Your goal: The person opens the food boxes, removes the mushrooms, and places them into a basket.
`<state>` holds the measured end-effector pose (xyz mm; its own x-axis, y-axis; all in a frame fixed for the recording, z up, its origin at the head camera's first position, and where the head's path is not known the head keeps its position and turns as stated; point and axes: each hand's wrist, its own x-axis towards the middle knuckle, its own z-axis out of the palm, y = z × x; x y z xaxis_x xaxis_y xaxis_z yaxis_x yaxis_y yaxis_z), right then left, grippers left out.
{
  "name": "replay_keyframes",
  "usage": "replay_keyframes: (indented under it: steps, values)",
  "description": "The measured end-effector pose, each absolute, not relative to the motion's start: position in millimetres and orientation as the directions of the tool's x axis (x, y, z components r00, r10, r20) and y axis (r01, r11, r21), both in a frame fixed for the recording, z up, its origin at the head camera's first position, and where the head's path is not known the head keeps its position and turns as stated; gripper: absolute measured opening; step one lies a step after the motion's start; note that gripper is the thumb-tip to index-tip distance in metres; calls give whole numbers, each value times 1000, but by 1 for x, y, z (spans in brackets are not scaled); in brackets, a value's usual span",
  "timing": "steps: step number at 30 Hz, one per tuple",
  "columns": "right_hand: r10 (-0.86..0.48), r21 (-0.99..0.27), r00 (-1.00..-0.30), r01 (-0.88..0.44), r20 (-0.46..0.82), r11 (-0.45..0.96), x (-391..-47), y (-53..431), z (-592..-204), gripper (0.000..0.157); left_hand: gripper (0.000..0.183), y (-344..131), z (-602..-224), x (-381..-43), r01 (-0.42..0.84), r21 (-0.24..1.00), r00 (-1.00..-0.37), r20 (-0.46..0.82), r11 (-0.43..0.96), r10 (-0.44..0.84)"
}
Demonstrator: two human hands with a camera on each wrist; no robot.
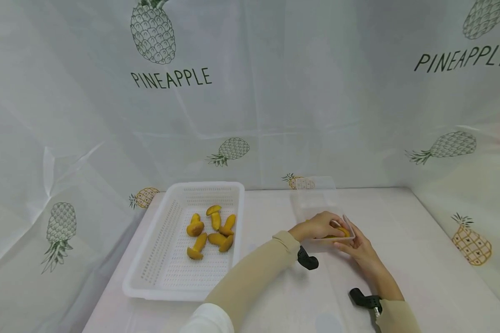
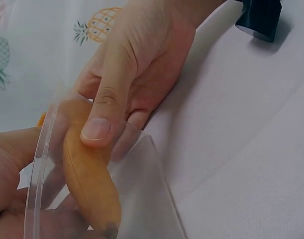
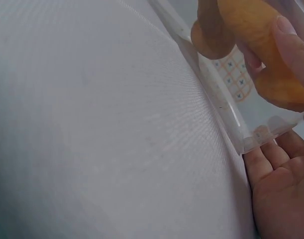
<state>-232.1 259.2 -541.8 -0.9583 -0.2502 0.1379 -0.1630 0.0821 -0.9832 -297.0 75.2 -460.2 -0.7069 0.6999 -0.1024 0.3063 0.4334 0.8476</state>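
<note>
A clear plastic box (image 1: 321,245) stands on the table's right half, its lid (image 1: 315,196) raised at the back. My left hand (image 1: 316,225) reaches in from the left and grips a yellow-brown mushroom (image 1: 344,231) by the right end wall. Through that wall the left wrist view shows the curved mushroom (image 2: 89,172), with left fingers (image 2: 59,221) behind it. My right hand (image 1: 364,252) holds the box's right end, thumb at the front and fingers round the side. In the right wrist view, mushroom pieces (image 3: 251,22) appear through the clear wall.
To the left sits a white perforated plastic basket (image 1: 172,273) with several yellow-brown mushrooms (image 1: 197,246) in it. A pineapple-printed sheet (image 1: 316,101) hangs behind and beside the white table (image 1: 400,222). Black wrist cameras (image 1: 307,259) are strapped to both wrists.
</note>
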Motion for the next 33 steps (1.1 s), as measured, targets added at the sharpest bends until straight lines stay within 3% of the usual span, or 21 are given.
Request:
replay_keyframes:
  steps: [9,17,23,33]
  values:
    - [-253,-984,-956,-168,148,59,-234,258,-542,84,16,76,-455,-298,382,802,-756,-14,459,654]
    - [-193,-978,-980,-83,46,189,-231,259,-541,80,21,67,-444,-299,284,899,-770,8,332,638]
    - [-187,-981,-981,-82,49,175,-230,259,-542,76,21,58,-433,-301,179,963,-775,11,203,632]
    - [-194,-978,-980,-77,39,194,-234,258,-537,89,23,23,-411,-309,131,984,-784,27,123,620]
